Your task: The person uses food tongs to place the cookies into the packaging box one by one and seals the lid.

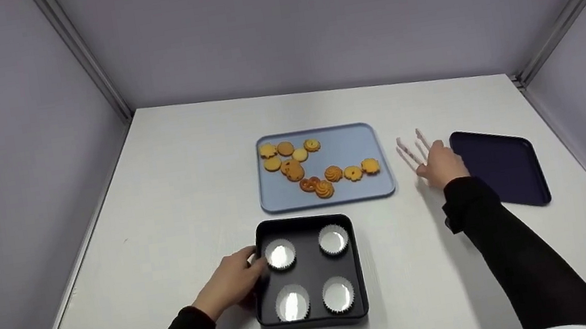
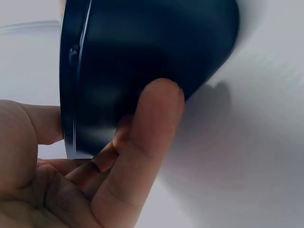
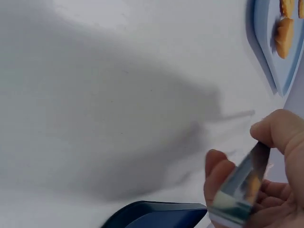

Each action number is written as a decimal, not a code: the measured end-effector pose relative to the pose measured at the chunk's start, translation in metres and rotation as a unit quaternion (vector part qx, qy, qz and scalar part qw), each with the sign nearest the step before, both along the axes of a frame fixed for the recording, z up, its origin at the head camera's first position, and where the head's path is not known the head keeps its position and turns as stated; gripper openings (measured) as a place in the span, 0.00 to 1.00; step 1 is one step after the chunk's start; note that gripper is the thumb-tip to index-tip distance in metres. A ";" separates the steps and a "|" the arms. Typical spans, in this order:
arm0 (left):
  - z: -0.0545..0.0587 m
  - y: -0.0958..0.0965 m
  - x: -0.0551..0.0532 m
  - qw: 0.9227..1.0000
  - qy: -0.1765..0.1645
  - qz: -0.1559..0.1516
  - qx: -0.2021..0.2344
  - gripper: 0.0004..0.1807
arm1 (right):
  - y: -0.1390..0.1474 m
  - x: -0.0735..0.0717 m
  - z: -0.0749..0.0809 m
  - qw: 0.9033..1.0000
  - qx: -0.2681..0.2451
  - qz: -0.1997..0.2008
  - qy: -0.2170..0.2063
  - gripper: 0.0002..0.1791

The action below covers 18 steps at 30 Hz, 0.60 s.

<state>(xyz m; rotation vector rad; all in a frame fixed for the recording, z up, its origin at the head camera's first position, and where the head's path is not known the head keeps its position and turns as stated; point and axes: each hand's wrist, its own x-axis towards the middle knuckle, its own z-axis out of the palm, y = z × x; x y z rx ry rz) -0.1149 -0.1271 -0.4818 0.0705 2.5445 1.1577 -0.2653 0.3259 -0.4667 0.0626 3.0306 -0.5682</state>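
Watching through the head view, I have the left hand (image 1: 235, 276) gripping the left wall of the black pan (image 1: 310, 268), thumb at the rim and fingers along the outside. The pan is at the near middle of the counter (image 1: 186, 179); whether it is lifted at all, I cannot tell. The right hand (image 1: 445, 166) holds the tongs (image 3: 241, 187), their tips apart and nothing between them, to the right of the blue tray (image 1: 345, 145) and just left of the dark tray (image 1: 499, 164).

As for progress, I judge that the preparing is done: four paper cups (image 1: 333, 239) stand in the pan, two far and two near, and the tongs are in hand. The handling of cookies (image 1: 294, 171) looks unstarted to me. Every one I can make out lies on the blue tray, along its left side and near part; inside the cups I see only glare.
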 end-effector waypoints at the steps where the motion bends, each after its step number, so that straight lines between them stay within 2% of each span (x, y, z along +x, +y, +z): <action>1: 0.000 0.002 0.000 1.000 0.001 -0.002 -0.002 0.23 | 0.001 0.001 0.001 1.000 -0.008 -0.001 0.005 0.24; 5: 0.001 0.007 0.000 1.000 -0.005 -0.009 -0.002 0.25 | 0.001 0.002 0.005 0.999 -0.019 0.015 0.037 0.21; 9: 0.001 0.013 0.000 1.000 -0.009 -0.016 0.002 0.26 | -0.003 0.003 0.008 0.996 -0.018 0.059 0.060 0.25; 12: -0.001 0.019 -0.001 1.000 -0.007 -0.016 0.006 0.25 | -0.006 0.006 0.010 0.995 -0.016 0.091 0.045 0.35; 15: -0.003 0.026 -0.003 1.000 -0.004 -0.023 0.012 0.24 | -0.010 0.011 0.012 0.994 -0.003 0.113 0.009 0.45; 18: -0.003 0.032 -0.005 0.999 -0.003 -0.035 0.021 0.24 | -0.014 0.013 0.011 0.991 0.027 0.130 -0.015 0.47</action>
